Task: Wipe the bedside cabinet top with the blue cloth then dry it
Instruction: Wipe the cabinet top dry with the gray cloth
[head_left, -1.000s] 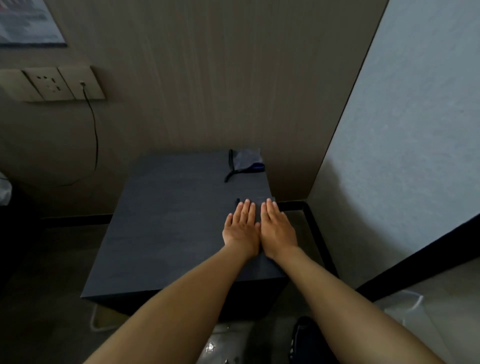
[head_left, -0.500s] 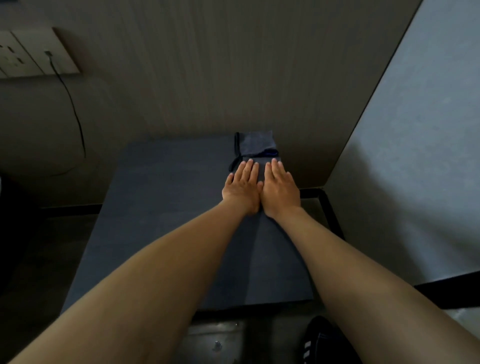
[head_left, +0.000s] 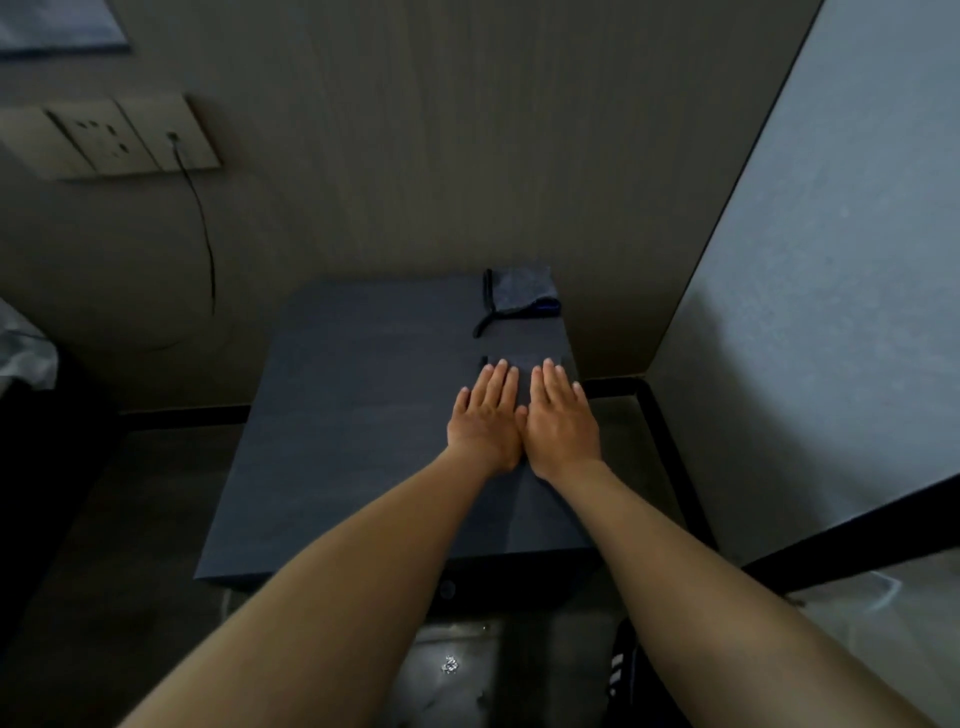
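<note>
Both our left hand (head_left: 485, 415) and right hand (head_left: 561, 418) lie flat, fingers straight, side by side, pressing a dark cloth (head_left: 524, 364) onto the bedside cabinet top (head_left: 363, 415). Beyond them, a folded grey cloth (head_left: 519, 293) sits at the far right corner, near the wall (head_left: 415, 156).

Dim, soft-focus; brighter right; edges bowed

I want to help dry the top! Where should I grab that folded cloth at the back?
Probably pinch the folded cloth at its near edge, coming from the front. It lies flat in the far right corner of the cabinet top, against the wall, so only the near side looks open.
</note>
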